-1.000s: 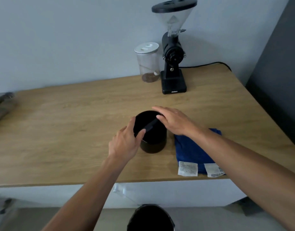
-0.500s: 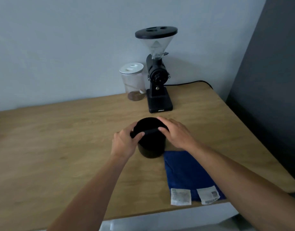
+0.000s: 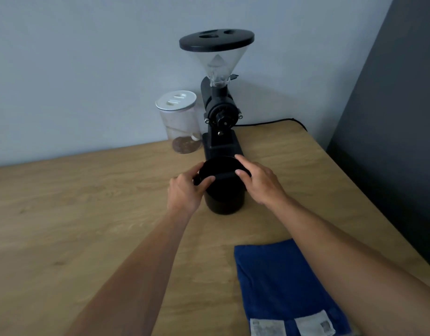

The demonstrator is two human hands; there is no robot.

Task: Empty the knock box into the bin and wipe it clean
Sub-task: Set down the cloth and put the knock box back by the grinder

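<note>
The black round knock box [image 3: 224, 200] stands upright on the wooden table [image 3: 75, 214], just in front of the grinder. A black bar [image 3: 224, 176] spans its open top. My left hand [image 3: 186, 191] grips the bar's left end at the rim, thumb on top. My right hand [image 3: 261, 183] holds the bar's right end and the rim, fingers curled over it. What lies inside the box is too dark to tell. A blue folded cloth [image 3: 281, 284] with white labels lies flat at the near right. The bin is out of view.
A black coffee grinder [image 3: 220, 110] with a clear hopper stands behind the knock box against the wall. A clear jar [image 3: 180, 122] with a white lid sits left of it. A dark panel [image 3: 391, 117] borders the table's right edge.
The view has tilted up and closer; the floor bin has left the frame. Both hands have stayed on the bar and rim, the knock box now sits farther from the cloth.
</note>
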